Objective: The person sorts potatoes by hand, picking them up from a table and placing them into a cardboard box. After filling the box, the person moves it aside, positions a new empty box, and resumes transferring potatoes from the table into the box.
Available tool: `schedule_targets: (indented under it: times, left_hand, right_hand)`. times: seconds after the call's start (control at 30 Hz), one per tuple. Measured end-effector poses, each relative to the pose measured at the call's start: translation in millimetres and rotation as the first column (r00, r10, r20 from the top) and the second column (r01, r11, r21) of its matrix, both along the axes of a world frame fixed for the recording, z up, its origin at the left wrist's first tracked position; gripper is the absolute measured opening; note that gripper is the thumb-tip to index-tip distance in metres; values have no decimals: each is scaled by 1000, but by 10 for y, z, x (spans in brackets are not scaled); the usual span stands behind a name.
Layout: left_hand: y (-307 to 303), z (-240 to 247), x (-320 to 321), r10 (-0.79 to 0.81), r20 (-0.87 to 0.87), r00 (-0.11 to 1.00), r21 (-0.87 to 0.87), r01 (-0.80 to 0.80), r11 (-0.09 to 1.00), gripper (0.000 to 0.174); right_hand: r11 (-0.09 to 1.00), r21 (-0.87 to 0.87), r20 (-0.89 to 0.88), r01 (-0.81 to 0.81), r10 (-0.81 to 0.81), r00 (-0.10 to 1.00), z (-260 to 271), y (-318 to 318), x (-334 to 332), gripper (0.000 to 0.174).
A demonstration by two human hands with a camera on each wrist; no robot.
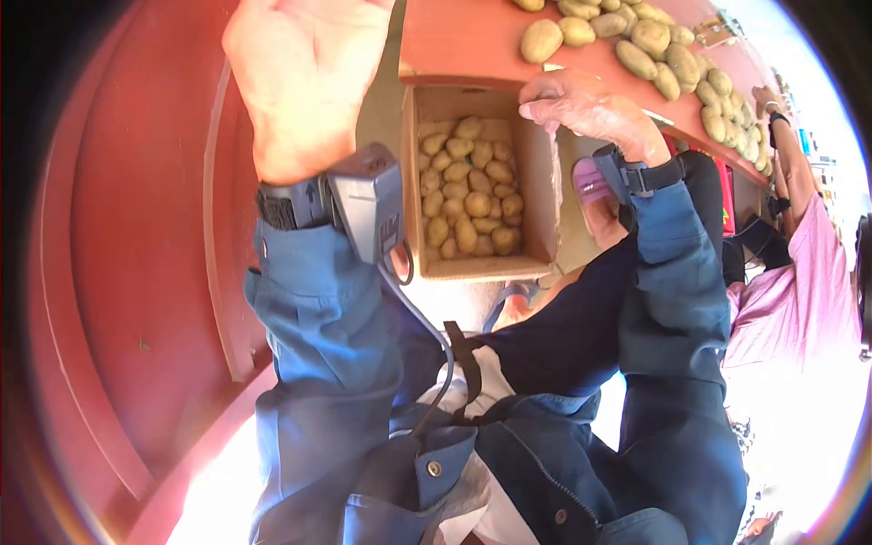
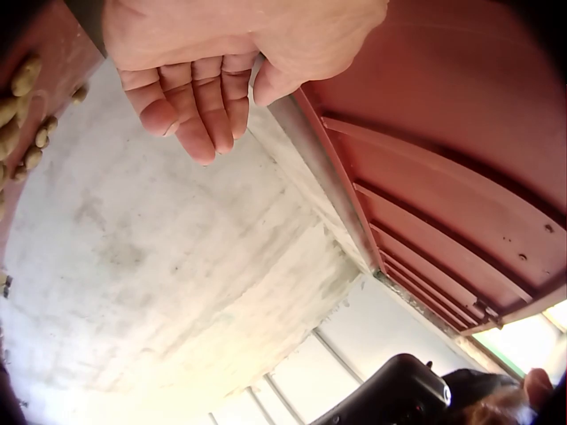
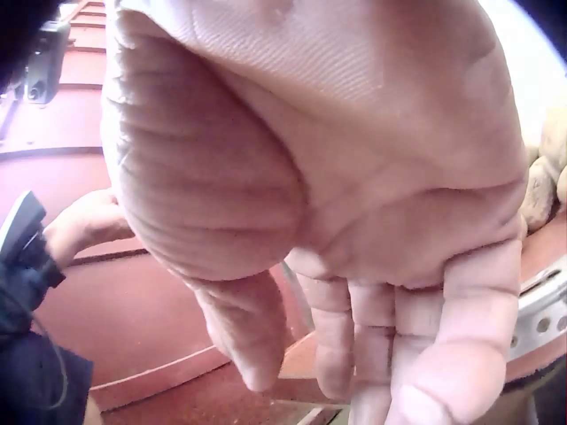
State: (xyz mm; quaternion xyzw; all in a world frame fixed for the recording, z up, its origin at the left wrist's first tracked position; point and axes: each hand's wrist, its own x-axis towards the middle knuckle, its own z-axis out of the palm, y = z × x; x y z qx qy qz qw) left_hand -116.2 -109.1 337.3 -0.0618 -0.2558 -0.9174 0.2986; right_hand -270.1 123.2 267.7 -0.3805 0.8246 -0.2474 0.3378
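My left hand (image 1: 309, 82) is raised at the upper left with its palm turned up. In the left wrist view its fingers (image 2: 213, 111) are slightly bent, and nothing is held. Over the right rim of a cardboard box (image 1: 540, 200), beside the table edge, is my right hand (image 1: 590, 104). The right wrist view shows its bare palm (image 3: 381, 195), with fingers extended and no object in them. Many potatoes (image 1: 468, 195) lie inside the box, between and below the two hands. More potatoes (image 1: 654, 41) are spread on the red table (image 1: 472, 41), just beyond the right hand.
A red ribbed metal wall (image 1: 136, 227) curves along the left side. At the right, another person in a pink top (image 1: 790, 300) reaches toward the potatoes on the table. A pink slipper (image 1: 590, 180) is on a foot beside the box.
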Motion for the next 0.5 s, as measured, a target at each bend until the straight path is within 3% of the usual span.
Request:
schedule_targets:
  times: [0.2,0.23,0.33,0.37,0.5]
  left_hand:
    - [13,31,41,-22,18,1000,56,21,998,22]
    - [19,35,44,-17,20,1000,57,16,998,22]
    - [63,50,61,1,27,1000,55,-2,998,22]
    - [76,52,68,7,29,1000,52,-9,999,22]
    - [135,92,59,48,51,998,49,-51,998,23]
  right_hand:
    - [899,-132,-91,417,-430,898,92,150,-295,33]
    - [905,-137,-277,403,-425,862,39,168,-432,33]
    - [852,-387,-477,353,-513,714,-334,217,-778,37]
    - [865,-285,-474,413,-501,724,-336,208,-817,43]
    - [923,-236,-624,304,-383,681,-468,27,-908,57]
